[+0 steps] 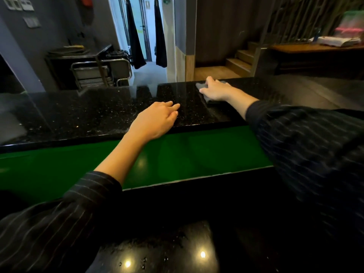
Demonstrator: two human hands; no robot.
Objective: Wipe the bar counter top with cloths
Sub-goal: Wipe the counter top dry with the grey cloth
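I see my right hand (214,89) pressed flat, fingers spread, on a grey cloth (202,86) near the far edge of the black speckled bar counter top (78,115). My left hand (157,120) rests empty at the near edge, fingers loosely extended on the stone, well apart from the cloth.

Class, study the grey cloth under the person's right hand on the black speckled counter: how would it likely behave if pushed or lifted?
The grey cloth looks soft and limp: it lies flat and crumpled beneath the right hand, so it would probably droop when lifted. On the glossy black speckled counter it likely slides easily. It cannot roll or tip.
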